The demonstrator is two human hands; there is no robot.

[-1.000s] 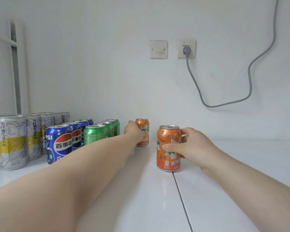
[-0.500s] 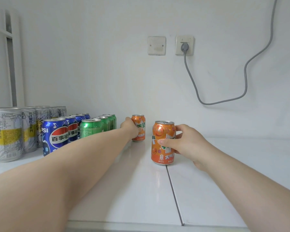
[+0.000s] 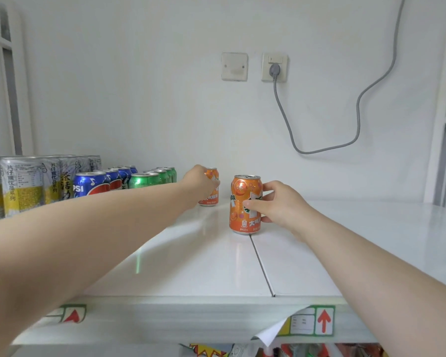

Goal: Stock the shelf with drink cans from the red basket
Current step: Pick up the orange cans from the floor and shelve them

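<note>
**Two orange cans go onto the shelf at once**

A person sets a pair of orange soda cans on a white shelf (image 3: 191, 266), one in each hand, starting a fourth row beside the drinks that stand there. The left hand (image 3: 200, 185), at the end of a fully stretched arm, wraps round the far orange can (image 3: 212, 191) deep on the shelf, close to the back wall and just right of the row of green cans (image 3: 150, 179). The right hand (image 3: 277, 206), its arm bent less far forward, grips the near orange can (image 3: 244, 205) from the right side, thumb across the label and fingers curled behind. This can stands upright over the seam between two shelf panels, in front of the far one and a little right of it.

Both cans appear to rest on the shelf, so the placing step looks all but done. The next move likely calls for the fingers to let go cleanly, without tipping either can, and perhaps for the near can to be nudged left into line. More cans would then have to come from the red basket, which is out of view.

To the left stand rows of blue Pepsi cans (image 3: 93, 185) and taller silver-and-yellow cans (image 3: 23, 188). On the wall behind, a grey cable (image 3: 358, 112) loops from a plugged wall socket (image 3: 274, 69). A label with a red arrow (image 3: 312, 322) peels from the shelf's front edge.
</note>
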